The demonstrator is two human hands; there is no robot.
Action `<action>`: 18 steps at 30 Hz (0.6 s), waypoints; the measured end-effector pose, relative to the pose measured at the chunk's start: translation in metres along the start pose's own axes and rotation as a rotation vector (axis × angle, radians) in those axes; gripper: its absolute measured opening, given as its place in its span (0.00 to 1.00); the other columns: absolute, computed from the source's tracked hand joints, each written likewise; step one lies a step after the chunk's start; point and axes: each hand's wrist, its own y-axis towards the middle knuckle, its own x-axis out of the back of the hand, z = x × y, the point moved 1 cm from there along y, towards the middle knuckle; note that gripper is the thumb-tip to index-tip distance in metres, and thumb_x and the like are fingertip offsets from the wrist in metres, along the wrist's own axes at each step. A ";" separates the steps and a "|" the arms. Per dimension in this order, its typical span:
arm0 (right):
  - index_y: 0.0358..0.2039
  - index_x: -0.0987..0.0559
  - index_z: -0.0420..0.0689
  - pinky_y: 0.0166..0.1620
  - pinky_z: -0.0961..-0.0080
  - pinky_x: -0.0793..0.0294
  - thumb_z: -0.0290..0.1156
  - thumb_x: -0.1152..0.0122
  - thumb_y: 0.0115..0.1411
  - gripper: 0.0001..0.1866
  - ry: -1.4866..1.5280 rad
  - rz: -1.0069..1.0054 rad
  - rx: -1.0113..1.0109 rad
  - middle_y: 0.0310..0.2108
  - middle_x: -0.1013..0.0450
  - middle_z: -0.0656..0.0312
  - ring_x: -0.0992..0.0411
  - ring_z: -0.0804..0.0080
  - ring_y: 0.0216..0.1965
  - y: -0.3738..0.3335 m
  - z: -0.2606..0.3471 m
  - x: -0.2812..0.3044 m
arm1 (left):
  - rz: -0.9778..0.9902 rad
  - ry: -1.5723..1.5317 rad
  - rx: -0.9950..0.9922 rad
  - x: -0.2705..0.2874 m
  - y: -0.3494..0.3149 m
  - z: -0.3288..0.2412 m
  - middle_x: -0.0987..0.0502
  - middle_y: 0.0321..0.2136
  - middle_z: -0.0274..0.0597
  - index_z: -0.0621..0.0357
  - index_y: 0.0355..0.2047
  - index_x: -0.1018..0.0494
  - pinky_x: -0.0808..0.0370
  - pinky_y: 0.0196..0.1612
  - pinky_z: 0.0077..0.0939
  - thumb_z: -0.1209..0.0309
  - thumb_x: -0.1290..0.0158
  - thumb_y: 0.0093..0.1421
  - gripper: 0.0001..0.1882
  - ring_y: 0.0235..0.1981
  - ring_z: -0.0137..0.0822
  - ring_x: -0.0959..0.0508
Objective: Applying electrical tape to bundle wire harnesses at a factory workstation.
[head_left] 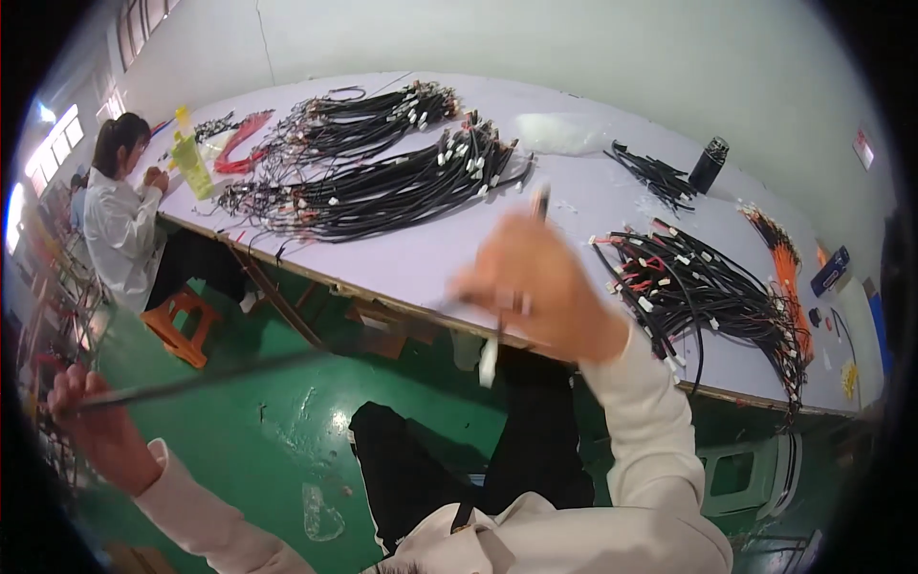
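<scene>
You wear a cream, long-sleeved top (612,536), its plain cloth spread across the bottom of the frame. Your right sleeve (650,421), right of centre, bunches in soft creases along the forearm and ends at the wrist. Your left sleeve (220,526), at lower left, has a loose cuff (159,457) with its edge standing off the wrist. Both your left hand (100,430) and right hand (540,282) are bare. Your trousers (406,478), low in the middle, are black, with a thin pale stripe down the outer side. A short dark strap (465,514) shows at your waist; its detail is too small to tell.
</scene>
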 end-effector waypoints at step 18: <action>0.30 0.22 0.43 0.35 0.71 0.29 0.30 0.39 0.48 0.08 -0.510 -0.121 -0.734 0.30 0.27 0.59 0.28 0.60 0.31 -0.164 -0.044 0.097 | -0.081 0.141 1.395 -0.054 -0.160 0.282 0.25 0.32 0.39 0.62 0.43 0.30 0.29 0.36 0.20 0.73 0.52 0.59 0.11 0.29 0.26 0.27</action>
